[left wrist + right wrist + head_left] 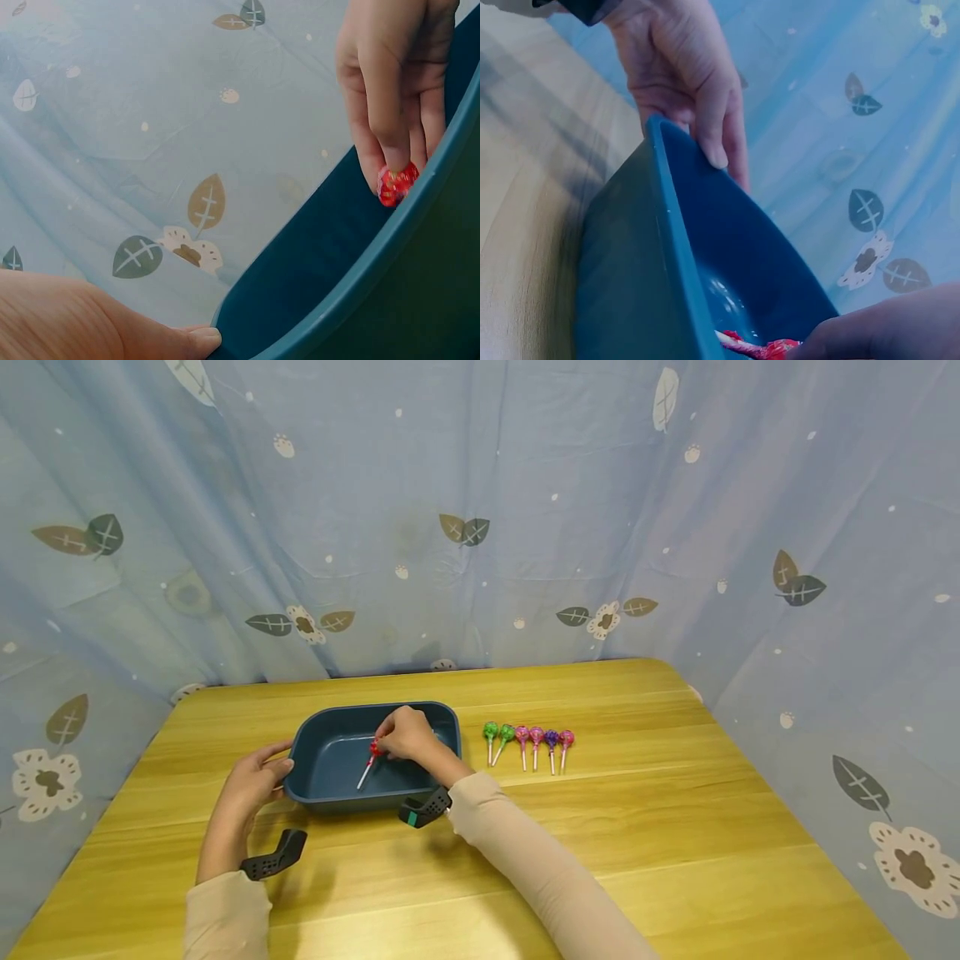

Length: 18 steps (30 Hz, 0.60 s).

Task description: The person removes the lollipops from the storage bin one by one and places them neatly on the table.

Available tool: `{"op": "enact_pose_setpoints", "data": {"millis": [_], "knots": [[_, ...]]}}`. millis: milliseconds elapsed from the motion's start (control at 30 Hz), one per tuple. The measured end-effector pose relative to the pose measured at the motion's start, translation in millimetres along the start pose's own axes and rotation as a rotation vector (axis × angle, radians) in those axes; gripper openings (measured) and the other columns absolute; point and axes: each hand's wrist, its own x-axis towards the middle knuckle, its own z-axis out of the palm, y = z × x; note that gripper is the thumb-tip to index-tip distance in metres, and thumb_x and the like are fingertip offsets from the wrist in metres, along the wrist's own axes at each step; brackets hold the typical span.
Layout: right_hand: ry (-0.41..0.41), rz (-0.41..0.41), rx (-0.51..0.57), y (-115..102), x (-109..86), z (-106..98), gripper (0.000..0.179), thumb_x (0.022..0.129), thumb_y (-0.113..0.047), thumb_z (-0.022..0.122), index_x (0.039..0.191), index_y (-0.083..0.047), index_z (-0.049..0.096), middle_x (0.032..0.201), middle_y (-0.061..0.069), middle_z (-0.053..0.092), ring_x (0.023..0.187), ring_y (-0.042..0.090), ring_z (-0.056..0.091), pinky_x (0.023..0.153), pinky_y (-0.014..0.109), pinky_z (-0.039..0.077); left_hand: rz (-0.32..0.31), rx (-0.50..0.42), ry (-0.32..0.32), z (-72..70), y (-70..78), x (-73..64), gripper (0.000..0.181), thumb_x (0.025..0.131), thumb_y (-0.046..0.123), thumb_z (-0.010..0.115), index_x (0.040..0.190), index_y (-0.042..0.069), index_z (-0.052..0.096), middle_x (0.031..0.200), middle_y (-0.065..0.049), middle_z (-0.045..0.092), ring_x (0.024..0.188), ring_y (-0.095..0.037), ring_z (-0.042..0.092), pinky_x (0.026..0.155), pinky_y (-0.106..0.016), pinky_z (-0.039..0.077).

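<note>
A dark blue plastic basin sits on the table, left of centre. My left hand grips its left end, with the thumb over the rim in the right wrist view. Inside the basin, my right hand pinches a red-wrapped lollipop by its head. The white stick slants down toward the near left. In the left wrist view only the lollipop's red head shows above the rim. My right hand and forearm hide part of the basin's right side.
Right of the basin, several lollipops lie in a row on the wooden table: green ones, pink ones and a purple one. A blue patterned curtain hangs behind the table and along its sides.
</note>
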Motion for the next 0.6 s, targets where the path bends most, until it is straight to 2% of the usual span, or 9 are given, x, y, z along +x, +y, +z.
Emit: {"op": "enact_pose_setpoints", "data": {"millis": [167,467,600], "knots": [[-0.016,-0.05,0.058,0,-10.1,-11,0.005,0.086,-0.006,0.073,0.088,-0.003,0.075,0.075,0.001,0.068,0.065,0.017,0.069,0.057,0.023,0.052,-0.004,0.001,0.003,-0.3,-0.4,0.9,0.052,0.105,0.015,0.04,0.151,-0.002,0.024,0.143,-0.033,0.037,0.089,-0.013,0.064,0.072,-0.03,0.051],[-0.019,-0.086,0.274,8,-24.3,-32,0.011,0.086,-0.003,0.071,0.097,0.0,0.073,0.085,0.005,0.069,0.077,0.024,0.07,0.069,0.033,0.056,-0.007,0.014,0.0,0.0,0.5,1.0,0.053,0.105,0.018,0.04,0.151,-0.003,0.024,0.142,-0.032,0.039,0.089,-0.008,0.062,0.073,-0.03,0.051],[0.002,-0.097,0.376,15,-28.6,-42,0.013,0.086,0.0,0.071,0.098,0.002,0.072,0.087,0.007,0.068,0.077,0.021,0.069,0.075,0.037,0.055,-0.002,0.013,-0.001,0.5,0.1,0.6,0.053,0.105,0.018,0.04,0.151,-0.003,0.024,0.141,-0.033,0.04,0.089,-0.01,0.063,0.073,-0.03,0.051]]}}
